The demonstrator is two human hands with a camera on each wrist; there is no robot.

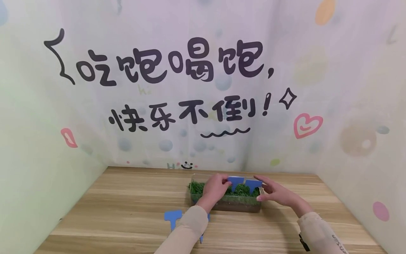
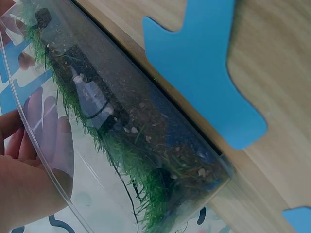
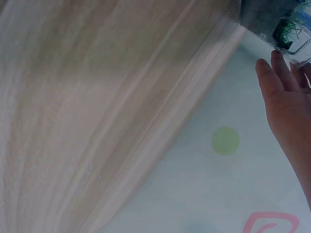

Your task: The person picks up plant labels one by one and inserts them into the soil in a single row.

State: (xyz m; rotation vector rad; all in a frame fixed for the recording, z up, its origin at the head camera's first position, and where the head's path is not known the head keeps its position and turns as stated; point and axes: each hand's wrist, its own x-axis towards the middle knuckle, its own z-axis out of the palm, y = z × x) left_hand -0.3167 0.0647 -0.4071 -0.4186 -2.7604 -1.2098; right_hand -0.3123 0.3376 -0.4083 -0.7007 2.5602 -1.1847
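A clear plastic tray [image 1: 222,205] of soil and green grass [image 1: 242,190] stands at the middle of the wooden table. Two blue T-shaped labels stick up from the grass. My left hand [image 1: 226,183] reaches over the tray and pinches the left label [image 1: 236,181] at its edge. My right hand [image 1: 259,190] is at the tray's right end, fingers straight, with a fingertip against the right label [image 1: 253,184]. In the left wrist view the left fingers [image 2: 43,131] show through the tray wall [image 2: 58,160]. The right wrist view shows straight right fingers [image 3: 284,92] below the tray's corner [image 3: 272,22].
A spare blue label [image 1: 172,215] lies on the table in front of the tray, and another [image 1: 201,238] peeks out beneath my left forearm. Printed walls close in the table [image 1: 120,211] at the back and on both sides.
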